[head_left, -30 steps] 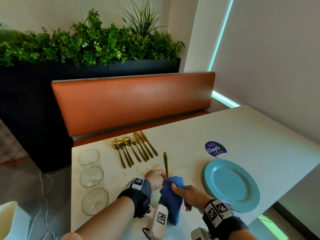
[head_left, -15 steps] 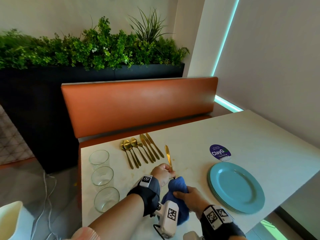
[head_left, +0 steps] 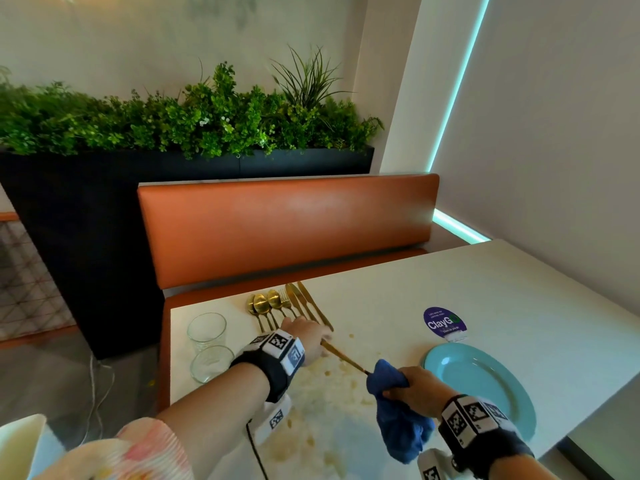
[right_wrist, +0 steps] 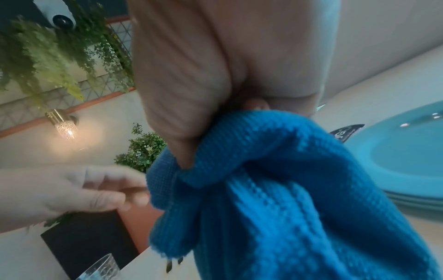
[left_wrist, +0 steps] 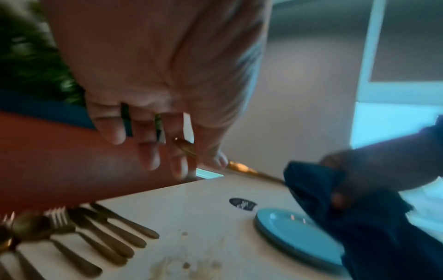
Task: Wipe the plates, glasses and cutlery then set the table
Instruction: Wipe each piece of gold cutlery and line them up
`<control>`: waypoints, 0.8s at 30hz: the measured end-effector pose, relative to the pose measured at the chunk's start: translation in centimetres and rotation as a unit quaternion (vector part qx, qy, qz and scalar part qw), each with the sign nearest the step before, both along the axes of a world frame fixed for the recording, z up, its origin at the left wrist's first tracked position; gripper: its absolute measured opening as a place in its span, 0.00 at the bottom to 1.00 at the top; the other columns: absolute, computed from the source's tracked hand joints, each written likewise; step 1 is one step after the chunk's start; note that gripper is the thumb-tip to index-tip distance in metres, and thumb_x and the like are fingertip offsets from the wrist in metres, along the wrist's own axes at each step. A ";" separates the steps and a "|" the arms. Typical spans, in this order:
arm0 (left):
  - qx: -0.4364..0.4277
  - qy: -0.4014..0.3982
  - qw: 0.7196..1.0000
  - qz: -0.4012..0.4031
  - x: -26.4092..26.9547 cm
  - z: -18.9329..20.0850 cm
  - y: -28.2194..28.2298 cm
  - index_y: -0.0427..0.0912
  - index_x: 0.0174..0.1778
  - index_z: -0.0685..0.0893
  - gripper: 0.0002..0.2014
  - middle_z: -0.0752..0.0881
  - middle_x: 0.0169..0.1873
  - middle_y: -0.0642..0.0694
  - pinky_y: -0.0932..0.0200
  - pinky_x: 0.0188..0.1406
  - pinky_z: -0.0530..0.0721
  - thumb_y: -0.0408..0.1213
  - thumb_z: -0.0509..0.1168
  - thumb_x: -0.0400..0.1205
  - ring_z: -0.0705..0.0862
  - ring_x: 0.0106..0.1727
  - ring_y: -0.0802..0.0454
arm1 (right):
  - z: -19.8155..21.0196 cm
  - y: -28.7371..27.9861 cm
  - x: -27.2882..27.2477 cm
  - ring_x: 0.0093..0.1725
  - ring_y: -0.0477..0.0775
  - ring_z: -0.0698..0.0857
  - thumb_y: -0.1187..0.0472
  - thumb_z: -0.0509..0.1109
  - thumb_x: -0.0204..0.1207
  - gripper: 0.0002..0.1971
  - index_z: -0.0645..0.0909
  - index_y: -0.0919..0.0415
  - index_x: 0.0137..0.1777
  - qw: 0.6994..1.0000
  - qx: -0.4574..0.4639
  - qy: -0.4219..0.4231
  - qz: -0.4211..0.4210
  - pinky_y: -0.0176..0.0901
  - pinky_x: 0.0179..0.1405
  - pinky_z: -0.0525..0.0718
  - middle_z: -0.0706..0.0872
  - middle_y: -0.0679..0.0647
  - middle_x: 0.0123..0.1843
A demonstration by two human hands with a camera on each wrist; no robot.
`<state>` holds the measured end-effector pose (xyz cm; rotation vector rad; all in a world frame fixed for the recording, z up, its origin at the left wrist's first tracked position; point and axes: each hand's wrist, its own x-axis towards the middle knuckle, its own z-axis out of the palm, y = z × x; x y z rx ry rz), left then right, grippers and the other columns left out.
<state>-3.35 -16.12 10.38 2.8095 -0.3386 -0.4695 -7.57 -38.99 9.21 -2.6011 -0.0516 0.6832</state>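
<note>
Slim gold knife point(head_left: 343, 355) in ribbed blue cloth point(head_left: 398, 420)

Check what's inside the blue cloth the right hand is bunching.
One end of the gold knife runs into the blue cloth, which the right hand grips; the left hand holds the other end. The covered end cannot be seen.
</note>
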 end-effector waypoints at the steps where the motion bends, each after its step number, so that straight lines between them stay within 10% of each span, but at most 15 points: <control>1: 0.040 -0.010 0.999 -0.030 0.0 0.3 -0.1 0.52 0.67 0.78 0.15 0.82 0.64 0.47 0.46 0.67 0.65 0.45 0.60 0.84 0.74 0.69 0.44 | 0.2 -0.1 0.3 0.52 0.49 0.84 0.54 0.66 0.76 0.08 0.83 0.57 0.49 1.000 0.001 -0.003 -0.005 0.32 0.48 0.80 0.86 0.50 0.48; 6: 0.007 0.060 0.998 -0.012 -0.3 0.0 -0.3 0.48 0.59 0.86 0.11 0.89 0.43 0.54 0.54 0.64 0.69 0.42 0.61 0.84 0.80 0.50 0.57 | 1.5 -1.1 1.4 0.37 0.44 0.78 0.59 0.66 0.78 0.08 0.77 0.54 0.36 0.999 0.003 -0.038 -0.032 0.24 0.27 0.73 0.80 0.47 0.37; 10: -0.081 0.121 0.988 0.052 -0.7 -0.3 -0.4 0.41 0.62 0.85 0.13 0.92 0.43 0.50 0.71 0.38 0.74 0.38 0.63 0.84 0.83 0.42 0.60 | 1.6 -3.0 2.8 0.44 0.52 0.79 0.54 0.69 0.77 0.09 0.76 0.51 0.36 0.986 0.024 -0.104 -0.130 0.37 0.43 0.75 0.82 0.52 0.42; 13: -0.126 0.114 0.976 0.138 -0.8 -0.5 0.5 0.42 0.62 0.85 0.13 0.92 0.49 0.47 0.68 0.46 0.76 0.39 0.63 0.84 0.83 0.43 0.61 | 1.1 -4.6 3.4 0.41 0.54 0.79 0.54 0.69 0.77 0.11 0.82 0.63 0.50 0.945 0.142 -0.123 -0.268 0.44 0.43 0.76 0.82 0.56 0.41; 15: -0.210 0.121 0.949 0.202 -0.9 -0.8 0.4 0.41 0.64 0.83 0.15 0.91 0.50 0.48 0.66 0.47 0.77 0.40 0.62 0.84 0.84 0.45 0.61 | 1.0 -4.0 2.9 0.35 0.55 0.78 0.55 0.66 0.80 0.16 0.79 0.71 0.55 0.915 0.239 -0.058 -0.319 0.44 0.36 0.76 0.80 0.59 0.38; 19: -0.373 0.182 0.876 0.247 -2.2 -1.8 -2.9 0.34 0.64 0.80 0.13 0.89 0.49 0.43 0.79 0.21 0.74 0.33 0.60 0.85 0.82 0.20 0.71 | 0.2 -0.1 1.4 0.31 0.53 0.74 0.52 0.61 0.82 0.16 0.76 0.67 0.43 0.885 0.340 0.030 -0.318 0.41 0.31 0.74 0.74 0.57 0.31; 24: -0.416 0.229 0.853 0.218 -4.7 -3.6 -6.6 0.38 0.62 0.81 0.12 0.87 0.27 0.56 0.70 0.31 0.74 0.33 0.60 0.85 0.79 0.29 0.62 | -0.3 2.5 2.7 0.25 0.53 0.68 0.50 0.60 0.82 0.19 0.76 0.68 0.42 0.874 0.365 0.016 -0.321 0.42 0.26 0.68 0.70 0.57 0.26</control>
